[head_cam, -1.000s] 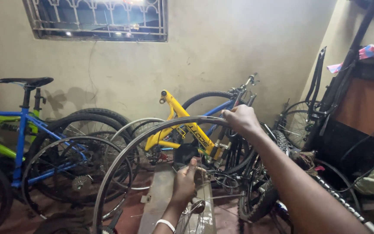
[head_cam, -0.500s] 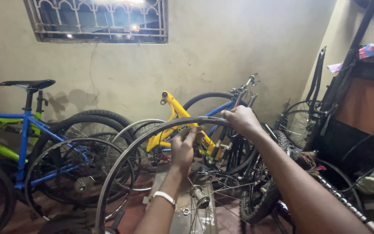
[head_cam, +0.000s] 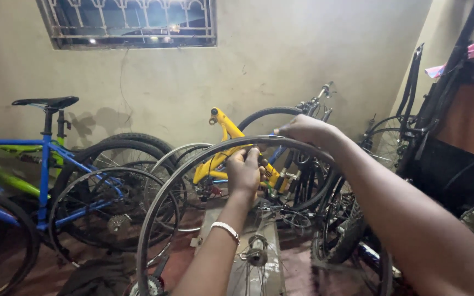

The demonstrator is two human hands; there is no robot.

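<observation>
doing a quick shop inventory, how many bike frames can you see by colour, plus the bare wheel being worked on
blue bike frame: 1
green bike frame: 1
yellow bike frame: 1
bare spoked wheel, gripped at the top by the left hand and right hand: 1
total: 4

A bare silver wheel rim with thin spokes stands upright, its top arc under the right grip.

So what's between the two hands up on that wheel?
In the head view, only a short bare stretch of the silver wheel rim runs between the left hand and the right hand; the yellow bike frame sits behind.
</observation>
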